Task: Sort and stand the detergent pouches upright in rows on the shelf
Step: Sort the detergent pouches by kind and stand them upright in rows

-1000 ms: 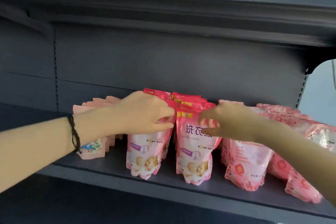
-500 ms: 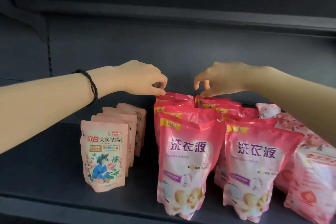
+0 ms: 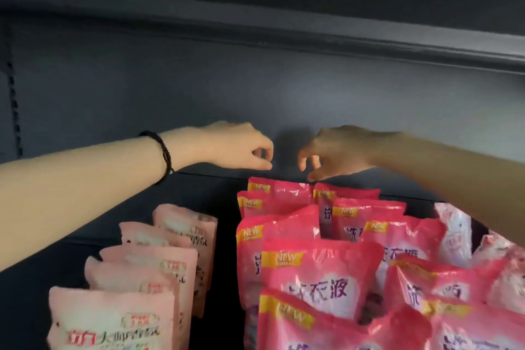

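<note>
At the far left a row of pale pink pouches (image 3: 147, 273) stands upright, one behind another, running from the front edge toward the back of the dark shelf (image 3: 224, 250), with a bare strip of shelf between it and the next group. Above that row the left hand (image 3: 241, 148), a black braided band (image 3: 163, 152) on its wrist, reaches to the back with thumb and forefinger pinched together; nothing shows between them, and the hand hangs just above and left of the rearmost bright pink pouches (image 3: 321, 278) without touching them. Those pouches, marked NEW on yellow corners, stand in two close files, mostly upright though some lean and overlap. The right hand (image 3: 338, 153) is loosely curled, its fingertips (image 3: 311, 177) down at the top edge of the back pouch in the right file; whether it actually grips that edge I cannot tell. Further right, a lighter pink group (image 3: 454, 230) sits crooked and partly cut off. The step in hand looks like squaring the rear of the bright pink files; next, the leaning tops need drawing straight, then the right-hand group needs standing up.
</note>
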The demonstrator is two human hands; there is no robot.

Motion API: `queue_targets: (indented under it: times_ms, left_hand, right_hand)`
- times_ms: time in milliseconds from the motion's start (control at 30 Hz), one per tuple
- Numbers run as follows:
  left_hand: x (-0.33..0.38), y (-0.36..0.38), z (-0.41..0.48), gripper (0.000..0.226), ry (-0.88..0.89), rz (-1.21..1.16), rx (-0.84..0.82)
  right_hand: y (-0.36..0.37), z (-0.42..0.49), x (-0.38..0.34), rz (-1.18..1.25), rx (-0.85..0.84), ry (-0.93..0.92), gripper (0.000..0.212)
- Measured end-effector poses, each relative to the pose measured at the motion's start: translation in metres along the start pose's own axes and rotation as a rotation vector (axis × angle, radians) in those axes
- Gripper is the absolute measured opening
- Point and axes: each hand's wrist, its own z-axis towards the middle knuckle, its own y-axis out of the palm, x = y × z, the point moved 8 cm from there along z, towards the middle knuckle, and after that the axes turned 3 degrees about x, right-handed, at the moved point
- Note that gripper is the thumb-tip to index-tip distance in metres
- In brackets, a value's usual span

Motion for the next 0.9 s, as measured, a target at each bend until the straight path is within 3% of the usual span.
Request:
queue_targets:
  times_ms: [233, 500, 600, 767, 900]
  left_hand:
    - [-0.004, 0.033, 0.018, 0.032, -0.027, -0.152, -0.072]
    - [-0.015, 0.048, 0.02, 0.018, -0.086, -0.579, -0.063]
    - [-0.02, 0.059, 0.02, 0.024, -0.139, -0.678, -0.076]
    - [-0.021, 0.064, 0.019, 0.008, -0.16, -0.781, -0.059]
    - [-0.017, 0.069, 0.01, 0.003, -0.135, -0.885, -0.24]
  right_hand:
    - [0.022, 0.026, 0.005, 0.082, -0.071, -0.02, 0.034]
    - [0.039, 0.037, 0.008, 0.287, -0.085, -0.004, 0.009]
    - [0.041, 0.037, 0.013, 0.334, -0.059, 0.02, 0.006]
    - [0.05, 0.036, 0.01, 0.436, -0.083, 0.002, 0.007]
    - [0.051, 0.029, -0.004, 0.614, -0.198, -0.065, 0.015]
